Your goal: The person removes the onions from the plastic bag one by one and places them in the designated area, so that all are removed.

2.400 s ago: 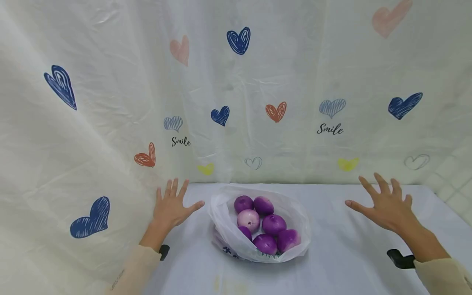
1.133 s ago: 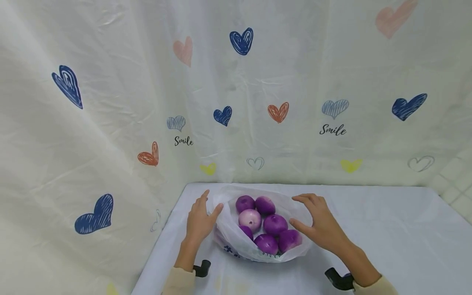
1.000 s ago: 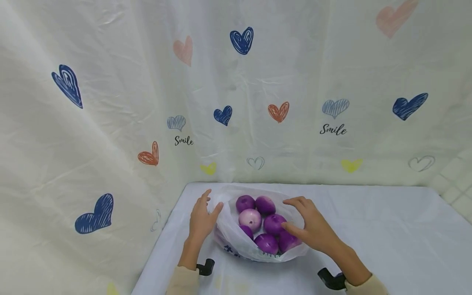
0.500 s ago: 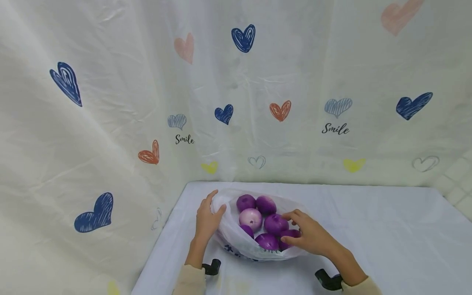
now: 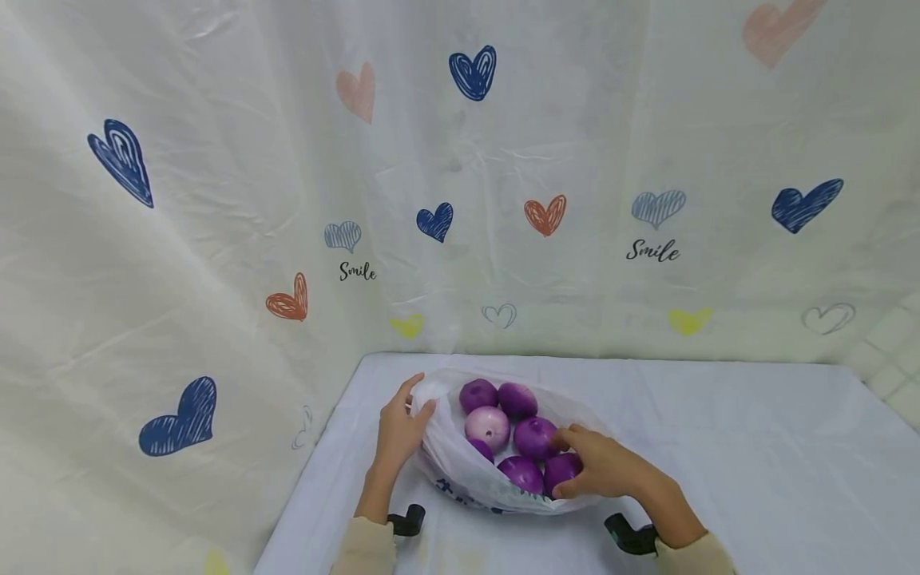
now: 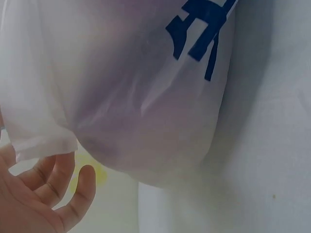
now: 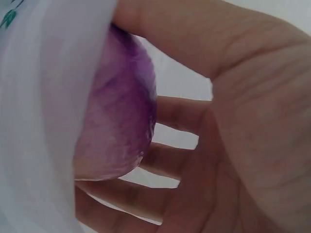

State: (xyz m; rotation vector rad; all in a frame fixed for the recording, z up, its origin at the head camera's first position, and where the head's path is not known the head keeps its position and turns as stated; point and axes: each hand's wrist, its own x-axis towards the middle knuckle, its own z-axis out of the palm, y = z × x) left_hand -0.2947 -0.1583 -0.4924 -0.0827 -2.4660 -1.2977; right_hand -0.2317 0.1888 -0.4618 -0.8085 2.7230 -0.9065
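Right hand [image 7: 233, 145] apparently cups purple onion [image 7: 121, 131]; wrist view only.

Both forearms end in pale cream long sleeves [image 5: 362, 551], each cuff stopping short of a bare wrist that carries a black, hook-shaped camera mount [image 5: 408, 521] strapped on its underside.

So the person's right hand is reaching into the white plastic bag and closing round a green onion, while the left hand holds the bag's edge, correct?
Not quite: the onion is purple, not green, as the head view and right wrist view show. The rest holds: the right hand reaches into the white plastic bag and curls round that onion, while the left hand holds the bag's edge.
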